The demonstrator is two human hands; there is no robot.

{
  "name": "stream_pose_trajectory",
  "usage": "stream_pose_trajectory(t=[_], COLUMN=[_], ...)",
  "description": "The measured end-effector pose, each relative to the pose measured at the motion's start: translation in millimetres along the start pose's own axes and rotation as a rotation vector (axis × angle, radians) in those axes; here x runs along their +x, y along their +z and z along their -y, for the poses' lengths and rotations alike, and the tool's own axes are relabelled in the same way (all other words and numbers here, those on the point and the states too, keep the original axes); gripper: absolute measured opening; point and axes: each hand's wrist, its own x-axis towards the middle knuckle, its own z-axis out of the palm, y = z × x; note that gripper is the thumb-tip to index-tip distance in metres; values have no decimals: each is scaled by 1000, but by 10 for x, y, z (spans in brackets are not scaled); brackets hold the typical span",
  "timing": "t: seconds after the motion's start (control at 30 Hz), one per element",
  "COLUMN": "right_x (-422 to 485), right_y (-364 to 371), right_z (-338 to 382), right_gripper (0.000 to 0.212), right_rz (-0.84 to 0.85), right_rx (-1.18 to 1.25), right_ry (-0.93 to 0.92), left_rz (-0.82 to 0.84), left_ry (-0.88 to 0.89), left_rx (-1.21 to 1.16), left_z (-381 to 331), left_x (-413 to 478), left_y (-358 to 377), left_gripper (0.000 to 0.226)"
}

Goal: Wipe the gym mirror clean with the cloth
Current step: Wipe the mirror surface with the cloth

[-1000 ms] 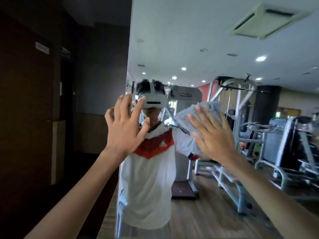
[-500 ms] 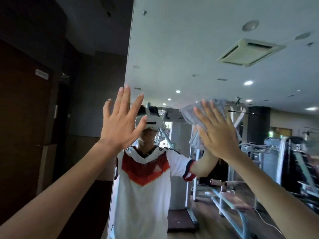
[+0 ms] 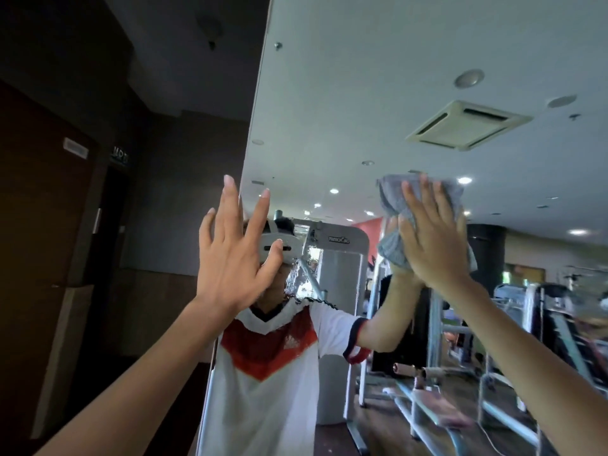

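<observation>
Left hand: raised, fingers straight and fanned apart, holding nothing. It sits over the left edge of the mirror, with the dark wall just beyond that edge. Cannot tell whether the palm touches the glass or floats just off it.

Mirror: tall pane, fills the centre and right of view. It reflects ceiling, lights, the person and gym machines. I can make out no streaks or smears, so wiped and unwiped areas cannot be told apart.

Cloth: grey, bunched, on the glass to the right of the person's reflection. Folds stick out above and to the left of the hand; a corner shows at lower right.

Right hand: flat on the cloth, fingers straight and slightly apart, pressing it to the glass. No curl round the fabric.

Step in hand (judgement): a wiping pass on the upper middle of the pane. Task is partway at best; the lower glass and far right probably remain.

Notes for doing it well:
- Load the whole palm, not only the fingertips, so the cloth does not slip out from under.
- A bunched cloth gives a narrow contact patch; flattened, it would cover more per pass.
- Overlap passes and work top down, so any drips land on unwiped glass.
- A bare left palm on the glass would leave prints; brace on the edge or keep it off.
- The reach is high and pressure drops at full stretch; step closer instead.
</observation>
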Motion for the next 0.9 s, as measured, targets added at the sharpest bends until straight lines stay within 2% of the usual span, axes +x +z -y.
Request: stream_pose_trajectory(t=[0.07,0.1,0.23,0.27,0.33,0.47,0.5,0.53,0.57,0.63,0.7,0.73,0.8,0.9], right_x=[147,115,-265,-217,76,1070,1260,1369,1398,1293,1183,1213,1417,1816], right_y=[21,40,89,69,43,-41,-36,-15,7,58,49,11,-45,-77], right_z=[259,395,377,243,12,155,336,540,727,903,747,593,342,316], right_gripper=[57,56,55,54,54,61,63,64,65,63,59,58,59,62], right_rz=[-22,-24,72,92,90,-14,-27,-37,-34,42,169,214,232,140], right_rx=[42,57,-64,-77,-45,54,67,69,57,3,-22,-8,3,37], right_ry=[136,92,-516,-577,-475,82,160,160,81,-239,-561,-659,-692,-422], left_rz=[9,17,35,38,38,17,13,11,9,19,34,36,29,25], left_ry=[-25,-40,-66,-74,-91,-179,-202,-218,-229,-244,-260,-267,-280,-272], left_rx=[-10,-12,-16,-28,-39,11,16,19,24,26,14,4,-16,-10], left_z=[12,19,34,28,-1,-9,-5,1,2,-8,-25,-38,-60,-60], left_x=[-6,-12,-35,-44,-54,-60,-61,-63,-65,-59,-60,-63,-64,-75], left_y=[-4,-5,-1,-1,5,19,23,26,26,25,14,11,2,-1], left_gripper=[70,70,66,65,65,70,73,75,77,78,78,78,76,73])
